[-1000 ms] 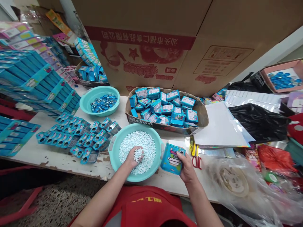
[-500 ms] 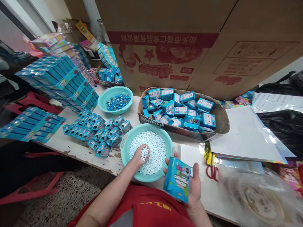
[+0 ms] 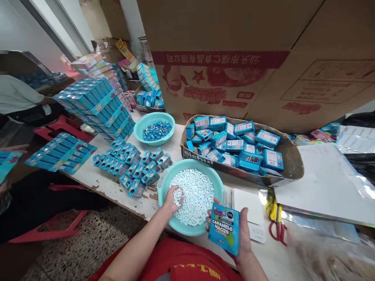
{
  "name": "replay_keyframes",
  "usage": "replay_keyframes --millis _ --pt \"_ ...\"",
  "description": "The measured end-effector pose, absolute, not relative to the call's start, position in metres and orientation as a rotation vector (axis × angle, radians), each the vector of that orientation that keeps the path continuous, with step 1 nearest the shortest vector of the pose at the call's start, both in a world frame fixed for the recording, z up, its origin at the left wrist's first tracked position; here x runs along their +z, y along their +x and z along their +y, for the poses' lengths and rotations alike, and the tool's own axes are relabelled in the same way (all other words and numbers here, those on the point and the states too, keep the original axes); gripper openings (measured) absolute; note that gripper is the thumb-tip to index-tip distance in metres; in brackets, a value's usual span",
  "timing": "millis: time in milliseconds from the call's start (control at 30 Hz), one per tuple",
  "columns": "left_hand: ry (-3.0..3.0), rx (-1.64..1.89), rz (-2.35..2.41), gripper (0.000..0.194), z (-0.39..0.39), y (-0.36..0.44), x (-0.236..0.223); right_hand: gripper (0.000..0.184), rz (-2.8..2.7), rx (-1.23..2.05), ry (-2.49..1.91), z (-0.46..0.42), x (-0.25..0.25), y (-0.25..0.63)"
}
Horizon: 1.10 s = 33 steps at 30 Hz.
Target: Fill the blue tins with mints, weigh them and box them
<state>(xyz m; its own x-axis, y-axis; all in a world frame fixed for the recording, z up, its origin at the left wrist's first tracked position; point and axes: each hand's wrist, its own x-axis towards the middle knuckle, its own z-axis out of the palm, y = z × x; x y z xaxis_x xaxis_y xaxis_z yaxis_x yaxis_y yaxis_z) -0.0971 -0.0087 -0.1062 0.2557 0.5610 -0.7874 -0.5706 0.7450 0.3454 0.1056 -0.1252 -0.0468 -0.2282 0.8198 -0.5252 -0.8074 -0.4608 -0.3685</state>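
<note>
My left hand is cupped around a small heap of pale candies, at the left side of a turquoise basin. Many loose pale candies fill the basin's bottom. In my right hand is a blue candy box labelled "Caramelo Macizo", its printed front facing up toward me. My thumb lies along the box's right side and fingertips show at its left edge. The box is just right of the basin, close to its rim. Whether its top flap is open I cannot tell.
Behind the basin stands a cardboard tray of blue boxes. Small open-topped blue boxes stand to the left, near a second basin of blue caps. A white scale and red-handled scissors lie right. Another person's hand shows far left.
The view has swung left, so things appear farther right. The box in my right hand now faces me more squarely. My left hand still holds candies, slightly nearer the basin's left side.
</note>
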Motion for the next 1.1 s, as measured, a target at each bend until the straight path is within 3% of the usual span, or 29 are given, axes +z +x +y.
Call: replay_keyframes --millis 133,300,433,600,1100 --pt "0.031 0.751 1.030 0.012 -0.002 -0.087 -0.087 0.082 -0.326 1.686 -0.933 -0.110 -0.062 0.116" --pt "0.109 0.768 0.895 0.013 0.002 -0.062 -0.039 0.066 -0.805 1.347 -1.437 -0.093 -0.065 0.113" --pt "0.220 0.879 0.817 0.020 0.001 -0.041 -0.012 0.056 -1.055 1.145 -1.599 -0.083 -0.059 0.097" --pt "0.392 1.118 0.869 0.026 -0.001 -0.025 -0.019 0.033 -1.229 0.941 -1.645 -0.079 -0.057 0.085" --pt "0.630 1.196 0.995 0.024 -0.003 -0.021 -0.016 0.028 -1.350 0.785 -1.707 -0.081 -0.041 0.081"
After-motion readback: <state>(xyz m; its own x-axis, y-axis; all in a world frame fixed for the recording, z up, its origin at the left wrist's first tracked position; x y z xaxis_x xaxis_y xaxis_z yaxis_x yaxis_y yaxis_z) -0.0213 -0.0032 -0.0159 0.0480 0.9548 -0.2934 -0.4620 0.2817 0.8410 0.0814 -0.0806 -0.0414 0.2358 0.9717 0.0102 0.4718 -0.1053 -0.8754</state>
